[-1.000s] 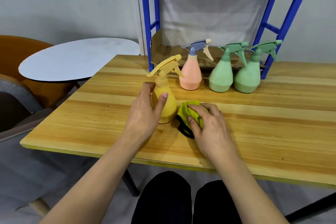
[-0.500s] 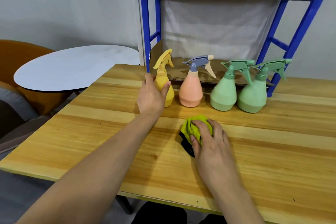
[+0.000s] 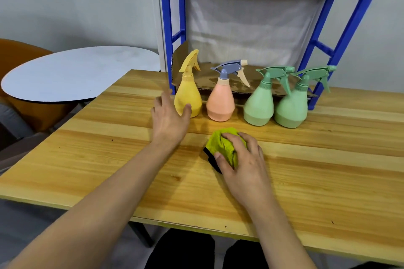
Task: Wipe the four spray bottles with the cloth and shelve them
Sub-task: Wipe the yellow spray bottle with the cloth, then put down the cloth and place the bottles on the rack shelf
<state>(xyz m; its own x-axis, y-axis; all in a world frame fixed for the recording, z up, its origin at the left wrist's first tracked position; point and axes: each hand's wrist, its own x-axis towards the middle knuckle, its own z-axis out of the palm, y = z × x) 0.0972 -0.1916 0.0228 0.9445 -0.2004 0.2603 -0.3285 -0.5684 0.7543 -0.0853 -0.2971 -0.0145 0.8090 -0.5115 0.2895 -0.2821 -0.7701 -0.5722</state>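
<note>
Table (image 3: 306,177): rectangular top of pale, glossy wood planks with visible grain; taken here as the landmark.

Rack (image 3: 349,28): blue metal uprights behind the table's far edge, with a grey crossbar, a white sheet hung behind and worn cardboard on its low and upper levels.

Round table (image 3: 72,72): grey-white oval top, left of the table and beyond its far-left corner; an orange chair (image 3: 19,50) stands behind it.

Bottles: four pear-shaped matte plastic trigger sprayers, upright in a row along the table's far edge, in front of the rack. Left to right: yellow bottle (image 3: 188,96); pink bottle (image 3: 220,102) with a grey-blue trigger; first green bottle (image 3: 259,105); second green bottle (image 3: 290,107), touching the first.

Left hand (image 3: 169,120): reaches over the table to the yellow bottle, fingers spread and loose, not clasped; thumb at the bottle's lower front, other fingers on its left side.

Right hand (image 3: 244,159): palm down at mid-table, nearer than the bottles, fingers curled over the cloth.

Cloth (image 3: 223,146): bunched yellow-green fuzzy fabric with a black edge, grasped under the right hand, lying on the table.
</note>
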